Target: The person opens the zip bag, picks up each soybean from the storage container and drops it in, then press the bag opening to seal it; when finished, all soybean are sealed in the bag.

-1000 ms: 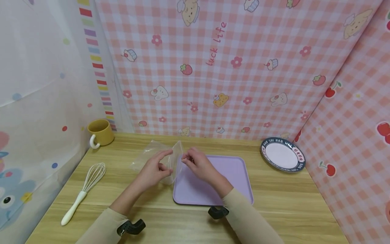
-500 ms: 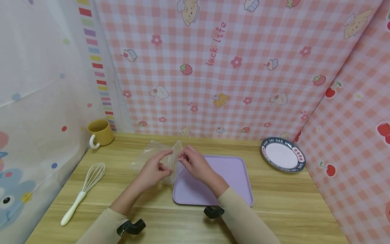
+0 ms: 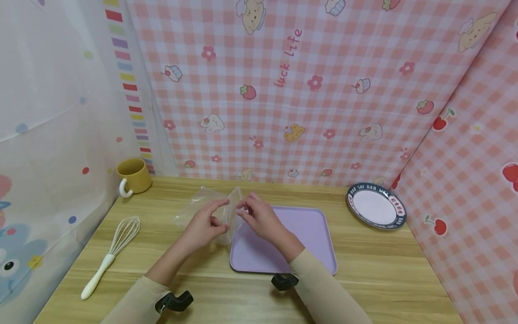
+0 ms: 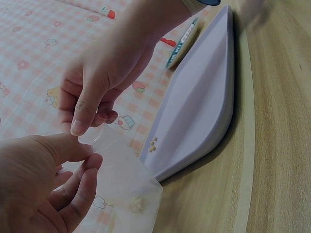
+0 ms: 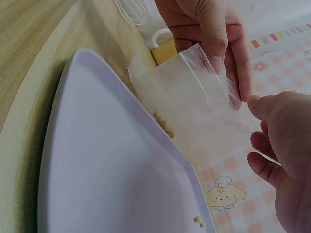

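Observation:
A clear plastic bag [image 3: 231,216] stands between my hands above the table, beside the left edge of a lilac tray [image 3: 299,234]. My left hand [image 3: 206,223] pinches its rim between thumb and fingers. On the same rim, my right hand [image 3: 261,218] pinches with thumb and forefinger, over the tray's upper left corner. In the left wrist view the two thumbs nearly meet. Small tan pieces [image 5: 163,124] show against the bag in the right wrist view; whether all are inside it, I cannot tell. More tan bits [image 4: 152,144] lie along the tray's edge.
A yellow mug [image 3: 135,176] with a white handle stands at the back left. In front of it lies a white-handled whisk [image 3: 110,256]. A dark-rimmed plate [image 3: 375,205] sits at the back right, near the checked cloth walls [image 3: 307,108].
My right hand has shifted slightly left along the bag's rim, toward my left hand, then stayed there. The left hand has held still.

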`<state>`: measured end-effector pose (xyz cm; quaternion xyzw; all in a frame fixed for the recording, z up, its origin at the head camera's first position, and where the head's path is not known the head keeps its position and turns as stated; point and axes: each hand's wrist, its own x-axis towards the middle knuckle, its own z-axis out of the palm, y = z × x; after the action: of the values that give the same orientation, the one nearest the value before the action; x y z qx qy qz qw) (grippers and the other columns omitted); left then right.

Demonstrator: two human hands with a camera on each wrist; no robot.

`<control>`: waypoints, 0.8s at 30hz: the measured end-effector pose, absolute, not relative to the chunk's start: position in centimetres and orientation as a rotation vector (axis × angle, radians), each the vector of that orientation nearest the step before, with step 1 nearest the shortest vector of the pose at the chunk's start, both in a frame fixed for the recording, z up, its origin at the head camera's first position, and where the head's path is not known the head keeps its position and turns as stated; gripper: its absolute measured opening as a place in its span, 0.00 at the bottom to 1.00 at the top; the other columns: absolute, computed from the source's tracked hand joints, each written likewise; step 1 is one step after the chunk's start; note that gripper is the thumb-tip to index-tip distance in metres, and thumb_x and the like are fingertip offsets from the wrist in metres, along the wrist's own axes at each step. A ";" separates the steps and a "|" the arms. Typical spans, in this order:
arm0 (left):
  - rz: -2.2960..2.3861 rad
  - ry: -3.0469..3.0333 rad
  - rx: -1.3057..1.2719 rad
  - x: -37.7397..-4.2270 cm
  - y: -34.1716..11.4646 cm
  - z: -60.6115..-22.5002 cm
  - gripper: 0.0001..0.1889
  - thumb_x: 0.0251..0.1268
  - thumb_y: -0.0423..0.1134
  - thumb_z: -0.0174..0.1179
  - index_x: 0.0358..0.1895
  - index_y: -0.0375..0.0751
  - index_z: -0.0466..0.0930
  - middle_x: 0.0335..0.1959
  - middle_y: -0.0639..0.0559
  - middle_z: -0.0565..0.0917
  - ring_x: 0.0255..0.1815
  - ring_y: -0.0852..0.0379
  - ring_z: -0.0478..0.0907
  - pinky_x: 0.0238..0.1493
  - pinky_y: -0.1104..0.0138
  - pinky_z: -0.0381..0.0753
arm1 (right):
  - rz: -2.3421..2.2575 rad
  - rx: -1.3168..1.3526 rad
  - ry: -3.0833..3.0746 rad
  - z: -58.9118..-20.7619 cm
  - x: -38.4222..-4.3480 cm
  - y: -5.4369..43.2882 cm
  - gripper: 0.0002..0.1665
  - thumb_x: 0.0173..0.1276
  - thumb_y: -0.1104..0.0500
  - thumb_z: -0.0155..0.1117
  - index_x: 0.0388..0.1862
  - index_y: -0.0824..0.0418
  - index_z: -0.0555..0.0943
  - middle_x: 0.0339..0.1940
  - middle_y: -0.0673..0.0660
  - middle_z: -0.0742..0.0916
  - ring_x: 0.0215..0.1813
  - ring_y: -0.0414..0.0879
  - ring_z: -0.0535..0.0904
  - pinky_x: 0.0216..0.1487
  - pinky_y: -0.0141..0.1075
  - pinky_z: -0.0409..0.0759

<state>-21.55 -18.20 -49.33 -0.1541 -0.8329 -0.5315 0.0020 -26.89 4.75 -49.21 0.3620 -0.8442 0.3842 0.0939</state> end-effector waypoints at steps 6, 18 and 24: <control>-1.655 -2.609 -0.488 -21.6 -18.2 -49.3 0.41 0.66 0.21 0.74 0.82 0.31 0.69 0.80 0.34 0.71 0.35 0.57 0.89 0.35 0.66 0.89 | 1.160 1.054 -2.473 -49.1 -26.8 5.4 0.05 0.79 0.63 0.74 0.49 0.62 0.88 0.39 0.53 0.81 0.36 0.40 0.75 0.37 0.33 0.78; -1.646 -2.616 -0.466 -21.4 -18.3 -49.2 0.40 0.66 0.21 0.75 0.81 0.32 0.70 0.80 0.35 0.72 0.35 0.58 0.88 0.35 0.67 0.88 | 1.282 0.834 -2.624 -51.4 -29.4 10.7 0.04 0.77 0.64 0.75 0.45 0.60 0.87 0.36 0.50 0.80 0.36 0.41 0.74 0.38 0.33 0.75; -1.663 -2.612 -0.476 -21.4 -18.3 -49.2 0.41 0.66 0.21 0.74 0.82 0.31 0.70 0.80 0.34 0.72 0.35 0.57 0.88 0.36 0.67 0.89 | 1.245 0.780 -2.776 -52.3 -30.7 12.7 0.07 0.77 0.64 0.74 0.50 0.64 0.88 0.38 0.52 0.82 0.41 0.44 0.76 0.42 0.34 0.77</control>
<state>-21.40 -18.32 -49.23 -0.1518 -0.8337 -0.5309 0.0045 -30.67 12.67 -52.26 0.2482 -0.8839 0.3964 0.0005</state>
